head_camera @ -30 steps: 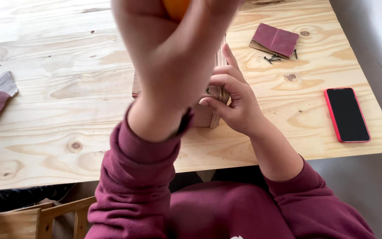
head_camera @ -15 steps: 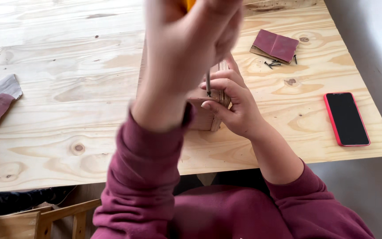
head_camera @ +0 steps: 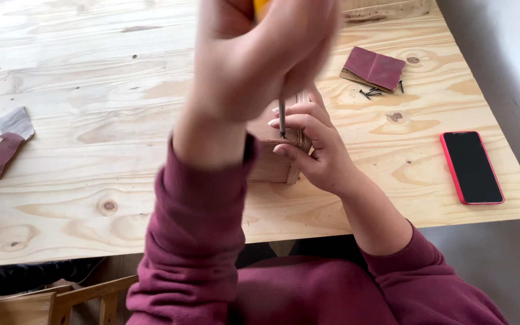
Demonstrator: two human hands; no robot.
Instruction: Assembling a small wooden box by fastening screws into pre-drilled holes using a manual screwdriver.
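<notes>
My left hand [head_camera: 260,60] is raised close to the camera and blurred. It is closed around a tool with a yellow handle [head_camera: 261,5] and a thin metal shaft [head_camera: 281,117] that points down. The shaft's tip sits at the fingers of my right hand [head_camera: 320,153]. That hand grips the right end of a small wooden box [head_camera: 270,171] resting on the light plywood table [head_camera: 91,90]. Most of the box is hidden behind my left forearm.
A red-cased phone [head_camera: 472,167] lies face up near the table's right edge. A folded maroon sandpaper sheet [head_camera: 374,67] with a few dark nails [head_camera: 371,92] lies at the back right. More sandpaper scraps [head_camera: 4,150] lie far left. A wooden chair [head_camera: 61,301] is below left.
My left hand has shifted to the right and the tool's metal shaft has come into view, pointing down at my right fingers. My right hand stays on the wooden box.
</notes>
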